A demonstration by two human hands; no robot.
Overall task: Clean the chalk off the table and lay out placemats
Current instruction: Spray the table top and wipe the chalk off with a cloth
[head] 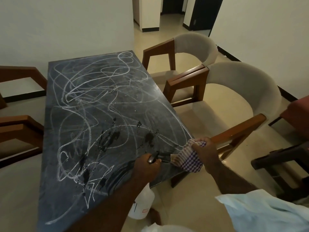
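Observation:
A dark table stretches away from me, covered in white chalk scribbles. Wet dark splashes lie on its near half. My left hand grips the black trigger head of a white spray bottle; the bottle body hangs under my forearm by the table's near right edge. My right hand grips a checked purple-and-white cloth at the table's near right corner, where a small wiped arc shows. No placemats are in view.
Two wood-framed chairs with grey curved backs stand to the right of the table, the nearer armrest just behind my right hand. Wooden chair frames stand at the left. Dark furniture sits at the far right, a doorway beyond.

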